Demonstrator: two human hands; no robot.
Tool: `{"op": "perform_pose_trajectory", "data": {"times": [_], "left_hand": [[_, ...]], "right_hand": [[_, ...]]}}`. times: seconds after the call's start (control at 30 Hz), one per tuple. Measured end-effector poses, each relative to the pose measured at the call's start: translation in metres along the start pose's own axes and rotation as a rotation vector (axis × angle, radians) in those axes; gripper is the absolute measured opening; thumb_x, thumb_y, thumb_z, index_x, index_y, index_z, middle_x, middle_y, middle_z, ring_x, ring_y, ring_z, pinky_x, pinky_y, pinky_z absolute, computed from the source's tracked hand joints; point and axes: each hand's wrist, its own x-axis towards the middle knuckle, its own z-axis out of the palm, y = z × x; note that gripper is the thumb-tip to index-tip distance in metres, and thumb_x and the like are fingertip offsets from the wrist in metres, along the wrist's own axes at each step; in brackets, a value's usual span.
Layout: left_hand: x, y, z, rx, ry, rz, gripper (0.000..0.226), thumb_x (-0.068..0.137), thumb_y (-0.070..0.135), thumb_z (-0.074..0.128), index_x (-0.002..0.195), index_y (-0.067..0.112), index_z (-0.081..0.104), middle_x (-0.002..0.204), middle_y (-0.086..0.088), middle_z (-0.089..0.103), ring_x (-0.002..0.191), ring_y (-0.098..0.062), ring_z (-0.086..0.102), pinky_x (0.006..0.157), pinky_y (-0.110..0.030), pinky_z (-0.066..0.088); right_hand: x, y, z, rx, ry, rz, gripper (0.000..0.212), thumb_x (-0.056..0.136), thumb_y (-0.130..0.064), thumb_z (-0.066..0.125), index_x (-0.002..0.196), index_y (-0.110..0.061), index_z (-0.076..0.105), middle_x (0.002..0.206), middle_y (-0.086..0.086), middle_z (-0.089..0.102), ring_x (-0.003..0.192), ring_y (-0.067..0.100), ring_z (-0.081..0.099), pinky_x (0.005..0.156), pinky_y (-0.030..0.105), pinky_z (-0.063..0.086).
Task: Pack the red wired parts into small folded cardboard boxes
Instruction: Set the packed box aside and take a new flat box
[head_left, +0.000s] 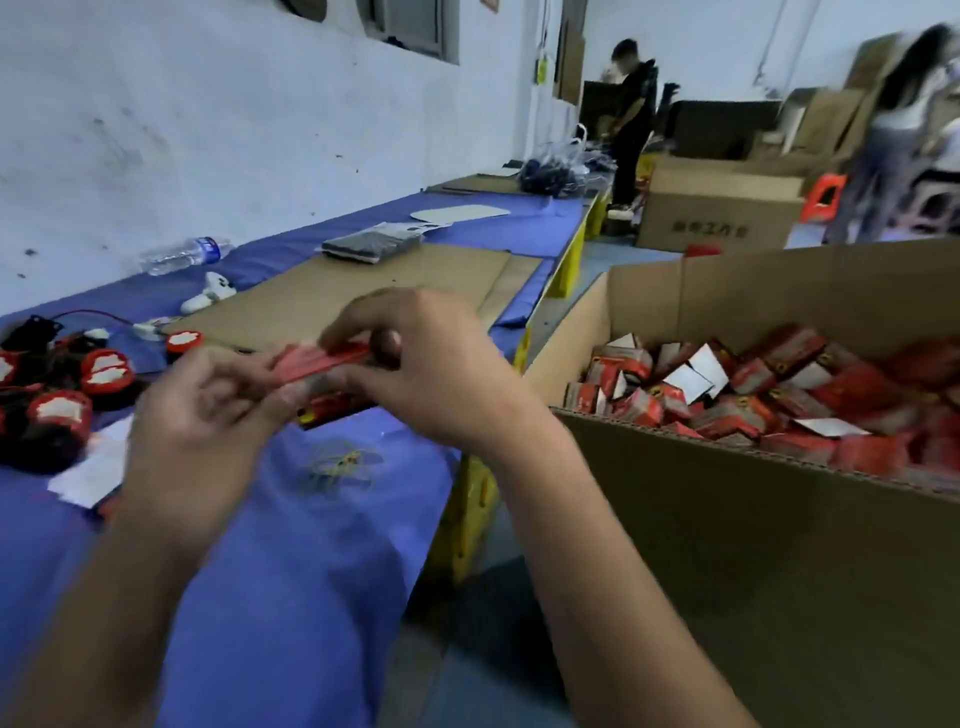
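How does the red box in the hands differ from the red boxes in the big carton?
The red box in the hands is flat and unfolded; the red boxes in the big carton are folded up. It is pinched by the left hand and right hand above the table; those lie heaped loose. Both are red printed card.

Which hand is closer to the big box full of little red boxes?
Right. The right hand grips the flat red box nearest the big cardboard box, with its forearm alongside the box's corner. The left hand holds the other end, farther away over the blue table.
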Motion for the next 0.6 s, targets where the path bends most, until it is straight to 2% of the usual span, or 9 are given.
{"op": "perform_pose_trajectory", "data": {"times": [0.03,0.1,0.2,0.3,0.37,0.4,0.47,0.53,0.6], "left_hand": [[0.002,0.006,0.008,-0.117,-0.059,-0.128,0.065,0.096,-0.026,0.045,0.080,0.036,0.028,0.090,0.024,0.050,0.089,-0.006,0.062,0.101,-0.034,0.055],[0.002,0.023,0.052,-0.156,-0.132,-0.042,0.032,0.095,0.002,0.070,0.086,0.024,0.049,0.100,0.000,0.074,0.094,-0.011,0.071,0.079,-0.023,0.055],[0.000,0.065,0.146,-0.008,-0.422,-0.035,0.020,0.096,0.042,0.071,0.092,0.033,0.053,0.098,0.009,0.071,0.087,0.002,0.065,0.068,-0.018,0.046],[-0.002,0.057,0.181,0.137,-0.511,0.014,0.013,0.100,0.047,0.062,0.105,0.036,0.058,0.108,0.018,0.061,0.101,0.003,0.055,0.078,-0.024,0.044],[-0.005,0.047,0.180,0.167,-0.476,0.032,0.020,0.102,0.043,0.061,0.117,0.031,0.059,0.119,0.014,0.059,0.108,0.000,0.052,0.082,-0.020,0.045],[-0.005,0.040,0.175,0.170,-0.427,0.028,0.019,0.102,0.042,0.061,0.118,0.030,0.059,0.120,0.014,0.059,0.102,0.003,0.053,0.074,-0.009,0.043],[-0.006,0.028,0.155,0.219,-0.318,0.014,0.014,0.101,0.039,0.063,0.113,0.032,0.059,0.114,0.015,0.060,0.091,0.005,0.053,0.064,-0.002,0.040],[-0.010,0.017,0.126,0.216,-0.187,-0.014,0.013,0.099,0.031,0.068,0.110,0.027,0.063,0.112,0.012,0.065,0.097,0.000,0.059,0.073,-0.009,0.044],[-0.017,0.001,0.091,0.189,-0.052,-0.085,0.013,0.096,0.017,0.071,0.108,0.016,0.068,0.108,0.003,0.071,0.103,-0.015,0.066,0.087,-0.032,0.053]], "right_hand": [[-0.007,0.014,-0.032,-0.071,0.028,0.078,0.021,0.083,-0.022,0.080,0.103,-0.017,0.079,0.095,-0.004,0.073,0.084,0.009,0.062,0.070,0.014,0.042],[-0.026,0.041,-0.089,-0.239,0.078,0.240,0.022,0.082,-0.027,0.081,0.103,-0.023,0.079,0.094,-0.007,0.072,0.082,0.005,0.060,0.069,0.014,0.045],[-0.051,0.076,-0.146,-0.435,0.047,0.511,0.023,0.084,-0.030,0.080,0.106,-0.025,0.077,0.098,-0.005,0.068,0.084,0.008,0.058,0.066,0.019,0.043],[-0.067,0.102,-0.166,-0.468,0.094,0.713,0.023,0.091,-0.017,0.070,0.112,-0.025,0.075,0.106,0.003,0.069,0.079,0.012,0.058,0.056,0.016,0.039],[-0.068,0.105,-0.162,-0.458,0.145,0.748,0.024,0.092,-0.017,0.070,0.114,-0.025,0.074,0.109,0.004,0.068,0.082,0.014,0.060,0.060,0.018,0.044],[-0.065,0.105,-0.154,-0.437,0.155,0.741,0.023,0.092,-0.020,0.070,0.115,-0.024,0.073,0.110,0.004,0.068,0.087,0.016,0.062,0.066,0.022,0.049],[-0.052,0.101,-0.129,-0.367,0.126,0.681,0.024,0.092,-0.026,0.071,0.116,-0.025,0.072,0.110,0.002,0.068,0.093,0.016,0.065,0.076,0.030,0.057],[-0.032,0.093,-0.094,-0.259,0.097,0.596,0.021,0.091,-0.028,0.072,0.112,-0.025,0.074,0.104,-0.002,0.071,0.094,0.014,0.066,0.082,0.033,0.059],[-0.011,0.082,-0.048,-0.140,0.056,0.534,0.017,0.088,-0.026,0.073,0.104,-0.023,0.077,0.096,-0.002,0.075,0.090,0.014,0.069,0.081,0.032,0.057]]}}
